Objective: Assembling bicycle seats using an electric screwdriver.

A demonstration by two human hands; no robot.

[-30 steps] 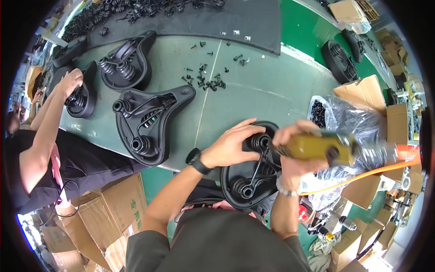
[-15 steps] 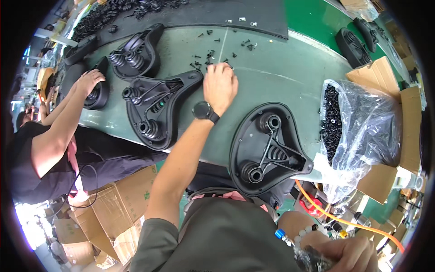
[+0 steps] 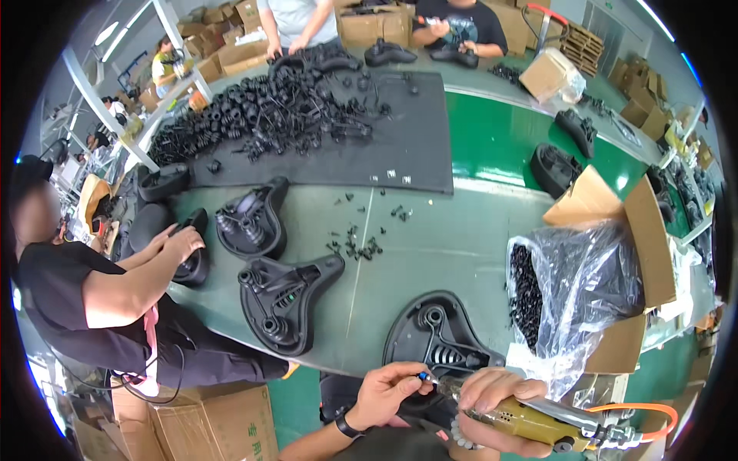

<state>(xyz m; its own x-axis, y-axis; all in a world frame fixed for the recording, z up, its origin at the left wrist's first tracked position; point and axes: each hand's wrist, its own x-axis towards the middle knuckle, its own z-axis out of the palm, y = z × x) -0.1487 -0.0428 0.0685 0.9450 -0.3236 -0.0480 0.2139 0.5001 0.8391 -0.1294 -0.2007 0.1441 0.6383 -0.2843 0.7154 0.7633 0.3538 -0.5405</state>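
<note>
Nearest me, my right hand (image 3: 492, 396) wraps its fingers around a brass-yellow driver (image 3: 530, 421), a smooth metal barrel lying almost level, with an orange hose (image 3: 638, 409) curling off its rear end. My left hand (image 3: 388, 392) has its fingers pinched narrow on the driver's thin bit (image 3: 425, 377), just left of the right fingers; whether a screw sits in the pinch I cannot tell.

Directly beyond both sets of fingers lies a saddle base (image 3: 438, 342), matte black moulded plastic, rounded and tapering, with ribbed coil springs and round sockets. It rests on the grey-green tabletop (image 3: 430, 246) at its near edge.

Right of my fingers, a crinkled clear bag (image 3: 584, 284) of small black parts sits in an open cardboard box (image 3: 638, 223). Left and farther off lies a second base (image 3: 288, 300), and beyond that loose black screws (image 3: 357, 246) lie scattered. A co-worker's hand (image 3: 181, 242) rests on another base at far left. Farthest away, a dark mat (image 3: 400, 146) carries a heap of black springs (image 3: 261, 115).

Half a second ago my left hand was stretched out to the screws; it has since come back to the bit, and the driver has risen into view.
</note>
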